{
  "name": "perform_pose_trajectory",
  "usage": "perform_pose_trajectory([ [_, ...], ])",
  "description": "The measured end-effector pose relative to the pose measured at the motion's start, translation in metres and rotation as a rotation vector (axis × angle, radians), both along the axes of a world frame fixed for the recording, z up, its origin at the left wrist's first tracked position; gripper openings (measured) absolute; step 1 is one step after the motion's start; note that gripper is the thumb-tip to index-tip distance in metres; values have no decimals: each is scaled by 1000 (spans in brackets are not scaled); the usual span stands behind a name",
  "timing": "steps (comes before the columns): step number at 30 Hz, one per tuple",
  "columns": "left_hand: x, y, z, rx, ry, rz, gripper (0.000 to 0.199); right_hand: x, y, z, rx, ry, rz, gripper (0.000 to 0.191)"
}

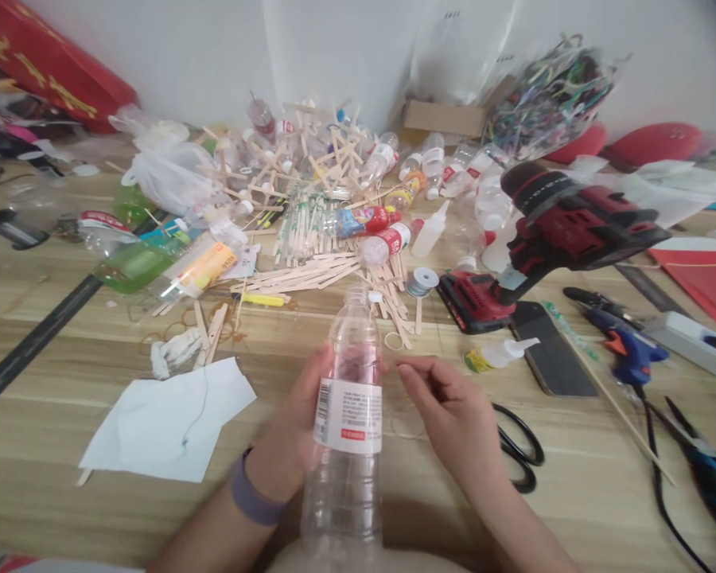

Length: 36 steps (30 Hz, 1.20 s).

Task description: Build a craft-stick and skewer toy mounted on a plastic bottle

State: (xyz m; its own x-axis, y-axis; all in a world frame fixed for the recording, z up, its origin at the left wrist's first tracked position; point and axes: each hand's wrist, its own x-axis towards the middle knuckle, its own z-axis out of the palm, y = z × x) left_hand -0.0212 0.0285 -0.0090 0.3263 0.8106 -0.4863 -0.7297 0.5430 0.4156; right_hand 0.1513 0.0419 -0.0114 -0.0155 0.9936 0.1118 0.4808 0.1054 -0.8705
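A clear plastic bottle [349, 469] with a white label stands upright in front of me, its open neck pointing away. My left hand [310, 410] is wrapped round its left side, with fingers behind the clear plastic. Just right of the bottle, my right hand [447, 406] has its thumb and index finger pinched together; whatever lies between the fingertips is too small to make out. Black-handled scissors [522, 450] lie beside my right wrist. A white sheet of paper [155, 430] with a thin thread on it rests to the left.
A red and black drill [573, 231] stands at the right, near a phone [552, 350], a small glue bottle [498, 354], a blue glue gun [624, 342] and pliers [707, 469]. Behind lie many wooden sticks [310, 274] and plastic bottles. A yellow cutter [262, 299] is left of centre.
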Motion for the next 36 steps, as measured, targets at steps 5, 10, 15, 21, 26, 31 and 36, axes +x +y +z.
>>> perform_pose_trajectory([
  [5,4,-1,2,27,117,77,42,11,-5,25,220,-154,-54,14],
  [10,7,-4,4,8,200,98,45,7,-18,55,393,-285,37,9],
  [15,8,-6,8,-39,223,94,51,2,-19,63,457,-289,86,9],
  [21,10,-8,11,-52,194,81,42,-5,-22,71,441,-229,41,8],
  [26,11,-8,10,-77,188,55,48,-9,-27,76,460,-200,61,11],
  [31,10,-7,5,-90,192,9,62,-13,-28,77,459,-226,-48,14],
  [36,10,-7,6,-82,179,-10,62,-15,-29,79,426,-166,-16,14],
])
